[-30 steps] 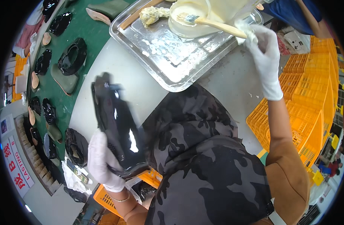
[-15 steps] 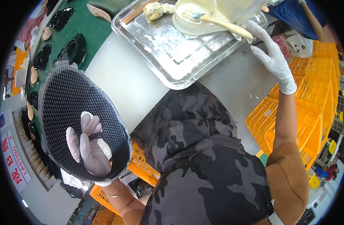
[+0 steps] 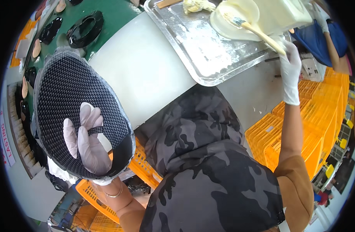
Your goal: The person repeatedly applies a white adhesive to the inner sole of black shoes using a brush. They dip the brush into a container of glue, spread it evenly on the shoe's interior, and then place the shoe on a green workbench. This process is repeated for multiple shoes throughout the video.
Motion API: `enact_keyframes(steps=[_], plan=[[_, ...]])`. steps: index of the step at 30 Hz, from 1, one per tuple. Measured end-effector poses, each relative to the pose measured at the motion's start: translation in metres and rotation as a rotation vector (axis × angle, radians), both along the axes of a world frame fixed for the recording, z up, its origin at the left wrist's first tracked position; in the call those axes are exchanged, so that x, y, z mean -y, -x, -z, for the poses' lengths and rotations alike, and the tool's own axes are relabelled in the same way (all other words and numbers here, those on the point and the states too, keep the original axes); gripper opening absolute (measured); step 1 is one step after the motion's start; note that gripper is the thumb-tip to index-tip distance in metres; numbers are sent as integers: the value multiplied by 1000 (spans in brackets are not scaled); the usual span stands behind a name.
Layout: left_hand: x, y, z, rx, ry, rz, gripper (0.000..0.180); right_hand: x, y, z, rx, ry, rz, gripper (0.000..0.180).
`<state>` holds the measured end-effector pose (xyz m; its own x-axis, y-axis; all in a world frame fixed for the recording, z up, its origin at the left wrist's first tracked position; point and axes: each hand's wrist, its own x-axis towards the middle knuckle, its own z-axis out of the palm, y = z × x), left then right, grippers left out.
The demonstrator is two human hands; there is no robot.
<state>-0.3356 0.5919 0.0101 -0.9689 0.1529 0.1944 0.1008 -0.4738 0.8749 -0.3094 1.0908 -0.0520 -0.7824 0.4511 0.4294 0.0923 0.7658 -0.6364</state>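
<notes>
My left hand [image 3: 93,145], in a thin white glove, reaches through the opening of a shoe upper [image 3: 65,91] of dark grey speckled mesh. Its fingers are bent at a small dark tab, and the upper rests around the wrist, its wide side facing up. On the right, my gloved right hand [image 3: 290,73] is closed at the end of a wooden-handled brush [image 3: 264,37]; some fingertips are hidden behind the handle. The brush's bristles lie in a cream-coloured tub [image 3: 245,9] coated with pale paste.
The tub stands on a metal tray [image 3: 204,79] smeared with white, beside a paste-covered lump [image 3: 198,5]. Black shoe uppers [image 3: 85,29] and tan sole-shaped pieces lie on the green surface [image 3: 111,15]. Yellow crates [image 3: 313,120] are stacked at right, near another person's arm [image 3: 332,46].
My right hand has gone from reaching with spread fingers to closing on the brush handle. My left hand keeps the upper, shifted slightly left. The whole view has turned a little.
</notes>
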Motion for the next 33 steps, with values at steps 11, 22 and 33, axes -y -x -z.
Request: enact_keyframes(steps=[11,22,33], plan=[[7,-8,11,150,100,-343,47,179,-5,-52,178,-27,-825,27],[8,-12,24,49,223,-406,39,218,92,5,167,-586,-977,17],[3,-11,23,-8,145,-429,39,219,76,-26,220,-337,-1002,27]])
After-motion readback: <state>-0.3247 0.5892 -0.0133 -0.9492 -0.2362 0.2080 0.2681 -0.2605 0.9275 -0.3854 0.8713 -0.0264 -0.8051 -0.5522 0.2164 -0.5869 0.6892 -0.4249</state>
